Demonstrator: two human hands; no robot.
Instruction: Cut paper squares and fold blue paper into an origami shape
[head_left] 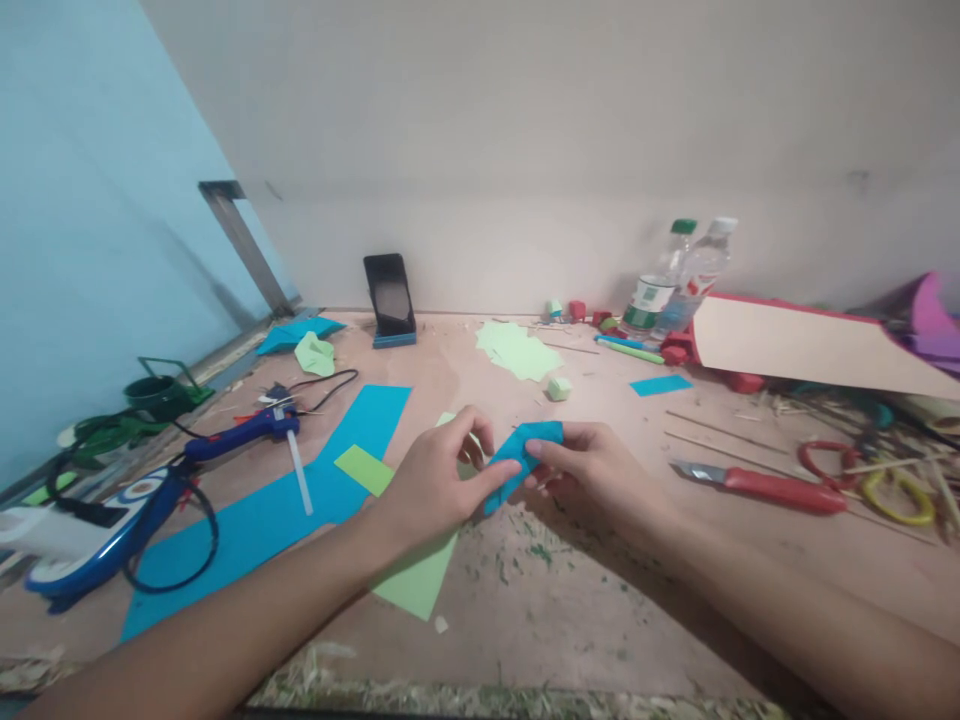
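Note:
A small folded piece of blue paper [531, 437] is held above the table between both my hands. My left hand [450, 470] pinches its lower left end, thumb on top. My right hand [592, 460] grips the right part, with its thumb pressed on the paper and fingers behind. Under my left hand lie a light green paper sheet [420, 580] and a green strip [361, 470]. A long blue paper piece [255, 550] spreads out to the left, partly covered by the strip. Beyond my hands sits a small light green paper cube [559, 388].
A blue glue gun [240, 437] and a power strip [112, 540] with cables lie left. At the back stand a phone [391, 300] on a stand and two bottles [651, 300]. A red-handled knife [780, 490], scissors [829, 465] and sticks [720, 435] lie right.

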